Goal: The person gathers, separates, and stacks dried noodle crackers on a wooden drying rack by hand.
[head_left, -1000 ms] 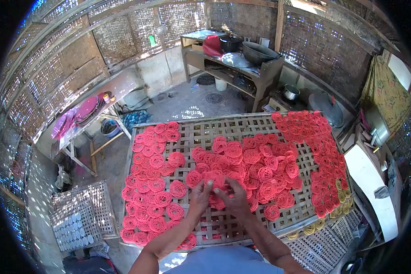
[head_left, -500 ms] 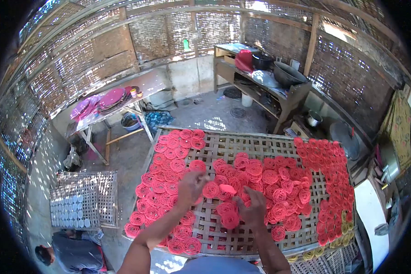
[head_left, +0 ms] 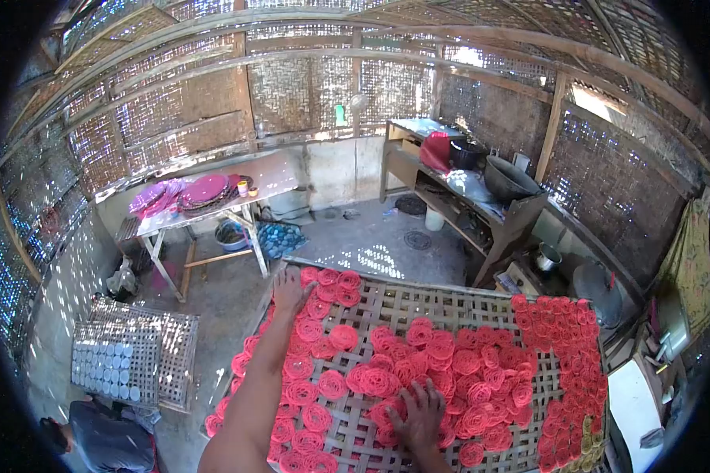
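R hand (head_left: 420,416) o/ coils (head_left: 481,392), L hand (head_left: 289,293) nr rack (head_left: 430,306)

Coils (head_left: 459,359) on rack (head_left: 426,303); table (head_left: 270,180) bk L, bench (head_left: 452,199) w/ pan (head_left: 511,181) atop bk R.

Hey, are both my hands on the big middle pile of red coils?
No, only the right hand is at the red pile; the left hand is by the far left corner of the woven rack.

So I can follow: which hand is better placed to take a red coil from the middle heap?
Probably the right hand: it is at the heap, with the left hand by the far-left corner of the rack.
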`<action>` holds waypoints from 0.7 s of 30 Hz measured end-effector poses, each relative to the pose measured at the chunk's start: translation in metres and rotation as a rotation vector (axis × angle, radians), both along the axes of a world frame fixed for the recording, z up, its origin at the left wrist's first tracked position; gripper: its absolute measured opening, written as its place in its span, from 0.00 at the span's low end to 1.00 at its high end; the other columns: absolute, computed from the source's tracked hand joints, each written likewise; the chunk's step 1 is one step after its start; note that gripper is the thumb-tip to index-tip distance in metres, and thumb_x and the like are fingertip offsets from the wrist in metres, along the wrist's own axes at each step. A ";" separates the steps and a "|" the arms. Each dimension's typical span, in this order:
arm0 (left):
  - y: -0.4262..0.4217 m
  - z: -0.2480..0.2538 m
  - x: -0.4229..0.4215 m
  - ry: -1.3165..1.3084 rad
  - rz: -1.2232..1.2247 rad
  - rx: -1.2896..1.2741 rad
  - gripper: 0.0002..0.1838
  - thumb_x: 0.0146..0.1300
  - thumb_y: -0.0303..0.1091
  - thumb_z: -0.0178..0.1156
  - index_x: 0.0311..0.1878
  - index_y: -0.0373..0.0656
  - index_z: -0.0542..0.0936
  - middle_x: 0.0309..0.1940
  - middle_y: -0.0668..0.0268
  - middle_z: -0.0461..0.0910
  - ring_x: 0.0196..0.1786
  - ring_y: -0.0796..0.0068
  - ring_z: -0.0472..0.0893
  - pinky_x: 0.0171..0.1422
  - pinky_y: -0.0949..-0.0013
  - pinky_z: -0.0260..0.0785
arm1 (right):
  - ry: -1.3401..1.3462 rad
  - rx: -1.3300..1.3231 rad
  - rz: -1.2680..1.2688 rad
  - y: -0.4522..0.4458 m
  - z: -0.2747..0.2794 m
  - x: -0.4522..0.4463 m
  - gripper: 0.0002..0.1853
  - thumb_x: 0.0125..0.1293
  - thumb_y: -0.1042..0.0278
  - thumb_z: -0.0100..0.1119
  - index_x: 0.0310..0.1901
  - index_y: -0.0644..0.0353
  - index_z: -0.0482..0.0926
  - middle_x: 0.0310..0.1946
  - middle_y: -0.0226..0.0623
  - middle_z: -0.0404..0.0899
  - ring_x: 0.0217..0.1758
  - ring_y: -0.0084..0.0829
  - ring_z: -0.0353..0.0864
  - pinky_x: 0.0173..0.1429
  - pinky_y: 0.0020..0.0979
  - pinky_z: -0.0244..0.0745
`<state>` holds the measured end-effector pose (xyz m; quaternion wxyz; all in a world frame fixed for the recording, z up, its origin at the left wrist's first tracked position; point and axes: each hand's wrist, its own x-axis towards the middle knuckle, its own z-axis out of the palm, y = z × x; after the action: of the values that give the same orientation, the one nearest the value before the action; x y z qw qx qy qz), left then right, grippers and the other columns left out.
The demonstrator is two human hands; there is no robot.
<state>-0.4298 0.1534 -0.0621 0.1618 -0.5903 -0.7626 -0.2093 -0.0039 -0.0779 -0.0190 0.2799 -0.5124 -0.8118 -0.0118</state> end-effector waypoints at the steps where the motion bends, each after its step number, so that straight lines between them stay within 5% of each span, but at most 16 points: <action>1: 0.002 0.001 0.004 0.021 0.013 0.014 0.44 0.65 0.71 0.48 0.66 0.37 0.72 0.64 0.46 0.72 0.71 0.45 0.64 0.75 0.45 0.54 | -0.014 -0.020 -0.005 0.000 0.000 0.000 0.26 0.58 0.44 0.67 0.52 0.53 0.84 0.62 0.40 0.73 0.74 0.48 0.61 0.75 0.53 0.52; 4: 0.001 0.005 0.016 0.083 0.030 0.099 0.41 0.64 0.70 0.51 0.59 0.37 0.79 0.61 0.49 0.74 0.68 0.45 0.67 0.72 0.47 0.58 | 0.041 0.018 0.004 0.003 -0.006 0.000 0.26 0.58 0.44 0.68 0.52 0.53 0.84 0.61 0.39 0.73 0.73 0.48 0.62 0.74 0.53 0.53; 13: -0.001 0.029 0.044 -0.205 -0.097 0.002 0.39 0.62 0.70 0.55 0.60 0.43 0.79 0.62 0.49 0.74 0.69 0.45 0.68 0.70 0.47 0.61 | 0.047 0.038 0.002 0.005 -0.003 -0.003 0.23 0.57 0.46 0.69 0.47 0.53 0.86 0.60 0.38 0.75 0.72 0.47 0.64 0.74 0.52 0.54; 21: 0.022 0.060 0.100 -0.229 0.175 -0.236 0.68 0.35 0.87 0.60 0.75 0.47 0.63 0.73 0.47 0.62 0.75 0.45 0.61 0.73 0.36 0.53 | 0.069 0.051 0.017 0.005 -0.005 -0.002 0.21 0.56 0.47 0.70 0.46 0.53 0.86 0.60 0.37 0.76 0.73 0.47 0.64 0.74 0.52 0.54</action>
<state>-0.3294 0.1753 -0.0019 0.0209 -0.5088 -0.8438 -0.1692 -0.0058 -0.0725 -0.0243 0.3209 -0.4982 -0.8053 -0.0125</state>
